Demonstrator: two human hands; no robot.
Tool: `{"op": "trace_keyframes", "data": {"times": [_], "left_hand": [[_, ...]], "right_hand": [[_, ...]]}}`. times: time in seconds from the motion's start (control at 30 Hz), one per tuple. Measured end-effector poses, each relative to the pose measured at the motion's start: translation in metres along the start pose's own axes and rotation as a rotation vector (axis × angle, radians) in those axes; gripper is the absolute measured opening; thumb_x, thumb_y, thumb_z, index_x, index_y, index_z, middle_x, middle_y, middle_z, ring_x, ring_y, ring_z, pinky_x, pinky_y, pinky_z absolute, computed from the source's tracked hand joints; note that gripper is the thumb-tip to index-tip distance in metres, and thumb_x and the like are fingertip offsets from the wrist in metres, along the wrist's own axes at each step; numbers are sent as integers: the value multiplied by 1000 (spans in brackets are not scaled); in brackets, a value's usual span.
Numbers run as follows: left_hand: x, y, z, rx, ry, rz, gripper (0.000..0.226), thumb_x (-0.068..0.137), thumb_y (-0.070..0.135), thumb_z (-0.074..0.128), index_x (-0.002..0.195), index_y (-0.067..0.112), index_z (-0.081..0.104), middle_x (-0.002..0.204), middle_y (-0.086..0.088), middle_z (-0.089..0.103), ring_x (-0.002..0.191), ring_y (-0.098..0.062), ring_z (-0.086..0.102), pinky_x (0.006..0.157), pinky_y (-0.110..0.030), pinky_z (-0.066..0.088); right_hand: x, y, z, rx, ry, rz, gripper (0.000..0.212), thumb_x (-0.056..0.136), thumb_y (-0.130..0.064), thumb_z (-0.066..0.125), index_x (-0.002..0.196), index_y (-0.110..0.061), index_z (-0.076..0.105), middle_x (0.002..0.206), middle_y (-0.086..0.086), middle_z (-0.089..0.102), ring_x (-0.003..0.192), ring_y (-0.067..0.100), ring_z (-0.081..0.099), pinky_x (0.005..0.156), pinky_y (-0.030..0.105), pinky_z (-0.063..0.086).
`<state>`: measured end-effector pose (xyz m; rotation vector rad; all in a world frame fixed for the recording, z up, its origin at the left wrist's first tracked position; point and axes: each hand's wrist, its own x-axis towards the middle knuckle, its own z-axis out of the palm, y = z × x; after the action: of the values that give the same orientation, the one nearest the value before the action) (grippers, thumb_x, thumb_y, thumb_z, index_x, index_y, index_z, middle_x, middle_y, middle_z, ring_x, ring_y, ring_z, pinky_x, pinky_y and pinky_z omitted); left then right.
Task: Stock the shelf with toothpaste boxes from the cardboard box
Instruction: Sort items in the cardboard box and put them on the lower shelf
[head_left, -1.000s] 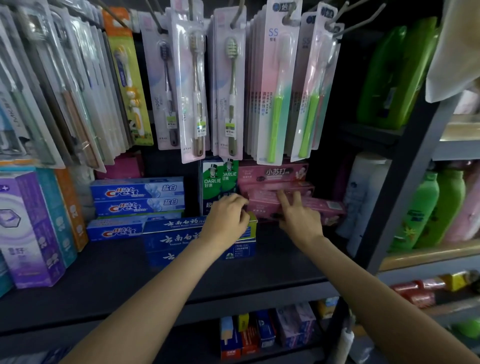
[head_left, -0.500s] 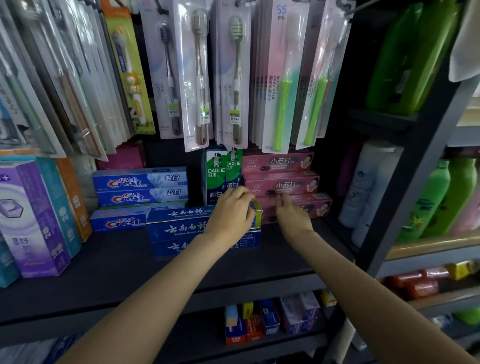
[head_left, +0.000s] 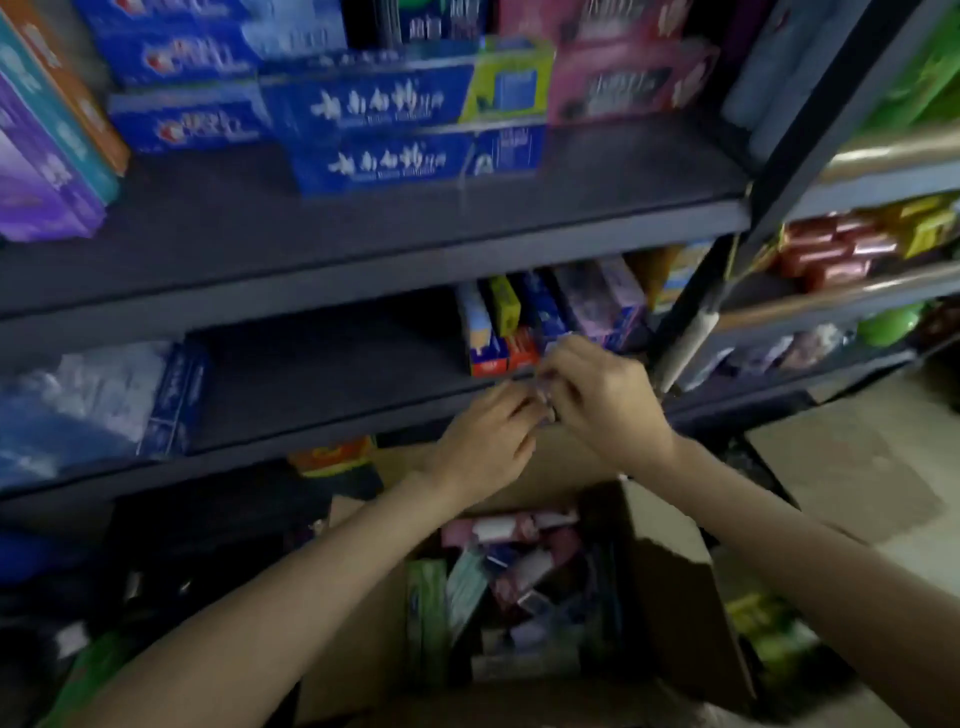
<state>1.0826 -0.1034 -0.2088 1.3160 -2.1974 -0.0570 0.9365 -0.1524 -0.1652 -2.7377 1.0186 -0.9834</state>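
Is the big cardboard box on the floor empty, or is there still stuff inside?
Not empty. The cardboard box is open at the top, and jumbled toothpaste boxes, pink, green and white, lie inside it.

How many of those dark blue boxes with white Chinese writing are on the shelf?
2 show: upper blue box and lower blue box, stacked mid-shelf. More may hide behind.

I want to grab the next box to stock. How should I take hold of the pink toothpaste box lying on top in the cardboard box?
Come from above with one hand and pinch the pink box across its long sides near the middle. It lies roughly flat on top of the pile in the cardboard box, lengthwise left to right, so its upper face and long edges look free; the ends sit close to other boxes.
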Motion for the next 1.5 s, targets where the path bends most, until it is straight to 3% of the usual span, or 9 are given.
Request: {"op": "trace_keyframes", "data": {"times": [0.17, 0.3, 0.63, 0.8, 0.97, 1.2, 1.3, 1.4, 1.5], "left_hand": [[-107, -22, 79, -87, -378, -242, 21, 74, 3, 60, 95, 3, 62, 100, -14, 59, 94, -32, 58, 76, -39, 53], [-169, -37, 133, -38, -628, -498, 31, 92, 8, 45, 122, 7, 52, 128, -8, 45, 120, -26, 41, 98, -30, 32], [-246, -97, 253, -57, -654, -598, 30, 92, 13, 45, 122, 12, 51, 126, -1, 43, 113, -17, 46, 85, -25, 40], [-260, -107, 266, -120, -712, -676, 32, 93, 17, 46, 125, 13, 47, 128, -1, 40, 99, -18, 55, 74, -26, 42], [-218, -91, 216, -236, -929, -628, 77, 81, 30, 69, 142, 10, 26, 144, -8, 30, 129, -29, 37, 104, -37, 35], [-90, -76, 29, -356, -725, -535, 46, 68, 26, 82, 98, 15, 49, 98, -3, 58, 97, -21, 57, 70, -27, 38], [-37, -76, -60, -327, -695, -430, 49, 67, 24, 82, 104, 15, 53, 104, -2, 60, 98, -19, 57, 78, -27, 42], [1, -67, -137, -349, -606, -353, 48, 67, 14, 82, 103, 19, 52, 102, 2, 59, 94, -11, 53, 80, -26, 42], [24, -57, -193, -424, -524, -359, 47, 68, 8, 80, 103, 18, 51, 102, 4, 60, 94, -9, 55, 84, -23, 43]], "right_hand": [[-121, 1, 101, -25, -603, 253, 21, 80, -14, 51, 93, -9, 66, 94, 11, 67, 77, 33, 67, 57, 36, 53], [-197, 21, 174, -55, -1124, 406, 40, 91, -8, 44, 131, -11, 47, 134, 10, 47, 123, 29, 47, 94, 39, 45], [-295, 51, 349, -368, -1432, 148, 53, 93, -3, 45, 142, -9, 28, 141, 12, 37, 115, 32, 56, 86, 40, 48], [-291, 48, 360, -407, -1395, 82, 43, 94, -2, 40, 137, -6, 36, 139, 13, 38, 117, 33, 54, 86, 41, 49], [-215, 12, 284, -134, -1279, 285, 56, 89, -37, 56, 138, -18, 37, 135, 8, 39, 112, 32, 57, 86, 41, 48], [-60, -23, 121, 28, -1029, 291, 76, 76, -51, 68, 140, -23, 38, 138, 4, 49, 124, 24, 49, 100, 30, 38], [-8, -28, 48, 51, -1082, 333, 88, 77, -39, 73, 147, -16, 24, 146, 2, 36, 133, 19, 36, 106, 24, 27], [29, -36, -12, -23, -1132, 393, 76, 74, -39, 76, 136, -18, 38, 127, -7, 48, 107, 11, 46, 86, 20, 35], [61, -44, -65, 63, -1042, 466, 70, 75, -35, 76, 133, -18, 41, 127, -4, 51, 107, 12, 49, 88, 20, 40]]}}
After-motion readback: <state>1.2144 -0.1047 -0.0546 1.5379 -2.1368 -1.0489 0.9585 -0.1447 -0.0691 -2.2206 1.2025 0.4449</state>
